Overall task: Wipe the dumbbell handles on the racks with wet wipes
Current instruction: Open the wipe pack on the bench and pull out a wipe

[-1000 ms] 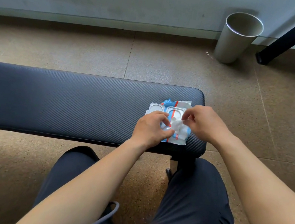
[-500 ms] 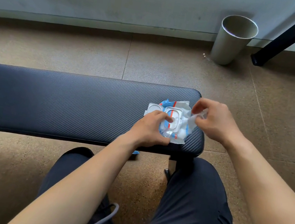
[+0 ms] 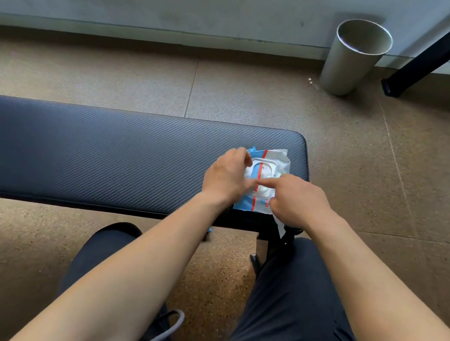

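Head view looks down on the right end of a dark padded bench (image 3: 101, 155), where the wet wipes pack (image 3: 274, 160) lies flat on the pad, close to the end edge. The left hand (image 3: 227, 178) grips the pack on the side facing the bench's long middle, fingers curled over its rim and the thumb reaching across toward the flap lid (image 3: 264, 168). The right hand (image 3: 300, 203) sits over the bench's near corner. Its index finger is stretched out onto the flap, and the other fingers are curled round a wipe (image 3: 280, 228), whose white tail hangs off the bench's near edge.

The step in hand looks like sealing the flap, with one wipe already drawn.

- Press along the whole flap, not at one spot, so the pack does not dry out.
- The left hand should pin the pack down against the pad, since the thin foil is likely to slide or buckle under a single fingertip.
- Keep the wipe bunched in the palm, clear of the floor beneath the bench, so it reaches the handles clean.

No dumbbells or racks show anywhere around the bench, so wiping has not begun. A metal bin (image 3: 352, 60) stands well beyond the bench's right end, by the wall.
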Tool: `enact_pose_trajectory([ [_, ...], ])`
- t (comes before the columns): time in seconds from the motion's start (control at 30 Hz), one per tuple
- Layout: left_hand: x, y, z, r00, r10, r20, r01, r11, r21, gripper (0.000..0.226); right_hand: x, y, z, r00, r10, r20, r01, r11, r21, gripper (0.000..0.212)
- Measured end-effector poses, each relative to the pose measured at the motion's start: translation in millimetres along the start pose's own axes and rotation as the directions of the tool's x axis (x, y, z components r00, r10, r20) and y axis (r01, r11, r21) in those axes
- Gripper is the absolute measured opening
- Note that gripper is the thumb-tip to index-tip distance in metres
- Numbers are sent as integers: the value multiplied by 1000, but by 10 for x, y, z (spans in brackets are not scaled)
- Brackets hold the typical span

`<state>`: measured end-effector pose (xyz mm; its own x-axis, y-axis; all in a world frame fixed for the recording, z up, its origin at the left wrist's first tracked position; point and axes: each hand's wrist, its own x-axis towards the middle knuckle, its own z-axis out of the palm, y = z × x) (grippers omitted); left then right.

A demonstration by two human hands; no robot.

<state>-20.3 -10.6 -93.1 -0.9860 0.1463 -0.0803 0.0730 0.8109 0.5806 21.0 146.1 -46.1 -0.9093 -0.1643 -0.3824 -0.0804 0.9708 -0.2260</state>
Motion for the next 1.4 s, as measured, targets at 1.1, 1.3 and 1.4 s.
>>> enact_pose_trajectory([
  [1.1, -385, 707, -590, 893, 158, 421, -70, 973, -218, 44, -776, 173, -577, 959, 184, -214, -48, 855, 517, 24],
  [1.3, -1016, 1667, -1765, 912, 158, 379, -21, 940, -342, 8, -1933, -245, -1758, 942, 273, -193, -95, 772, 628, 11],
  [1.4, -1402, 2253, -2480, 940, 27, 340, 125, 900, -417, 11, -2557, -516, -2313, 921, 344, -185, -174, 785, 595, 17],
])
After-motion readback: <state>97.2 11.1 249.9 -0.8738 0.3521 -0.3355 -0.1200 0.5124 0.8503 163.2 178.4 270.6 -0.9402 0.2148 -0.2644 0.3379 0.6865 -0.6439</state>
